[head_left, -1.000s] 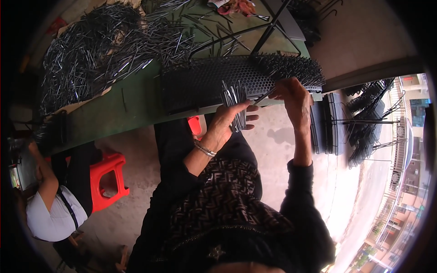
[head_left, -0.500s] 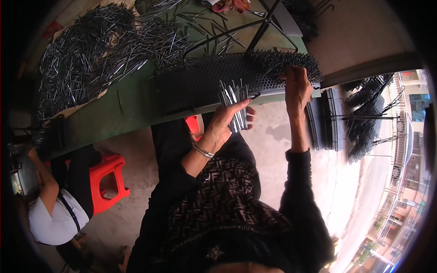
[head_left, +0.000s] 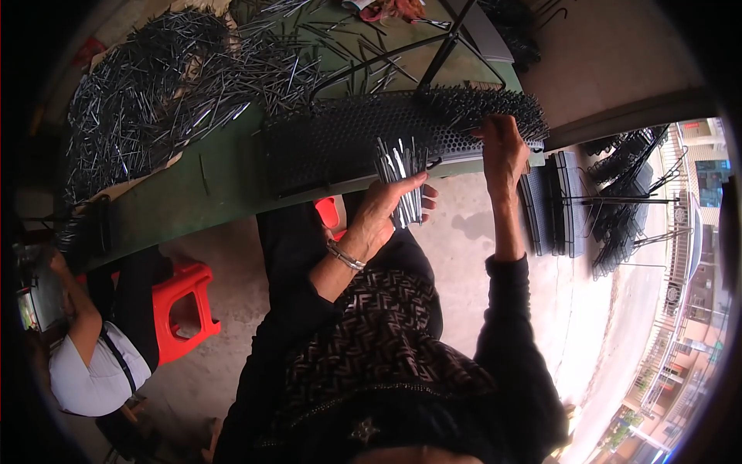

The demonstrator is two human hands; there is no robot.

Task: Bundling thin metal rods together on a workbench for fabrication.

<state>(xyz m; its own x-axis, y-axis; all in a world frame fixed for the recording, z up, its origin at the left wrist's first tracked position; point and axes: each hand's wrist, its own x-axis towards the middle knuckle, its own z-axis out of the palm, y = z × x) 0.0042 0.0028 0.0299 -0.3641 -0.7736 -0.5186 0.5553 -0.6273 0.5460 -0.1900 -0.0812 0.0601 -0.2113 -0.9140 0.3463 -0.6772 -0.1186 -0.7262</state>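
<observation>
My left hand [head_left: 382,205] is closed round a bundle of thin metal rods [head_left: 400,166], their ends fanning out above the thumb. It is just in front of a black perforated panel [head_left: 348,135] lying along the table's near edge. Over the panel's right part, my right hand [head_left: 506,155] has its thumb and fingers pinched together at the holes. What sits in that pinch is too small or hidden to make out. Many short dark rods [head_left: 487,104] stand densely upright in the panel's right end. Thin black wire legs [head_left: 440,58] rise behind it.
A large heap of loose dark rods [head_left: 154,100] covers the left of the green table [head_left: 224,166]. Finished-looking black panels with wire frames [head_left: 572,201] stand on the floor at the right. A red stool [head_left: 185,309] and a seated person [head_left: 97,363] are at the left.
My right hand has shifted slightly down and left along the panel, still pinched. My left hand has moved a little to the right with the rods.
</observation>
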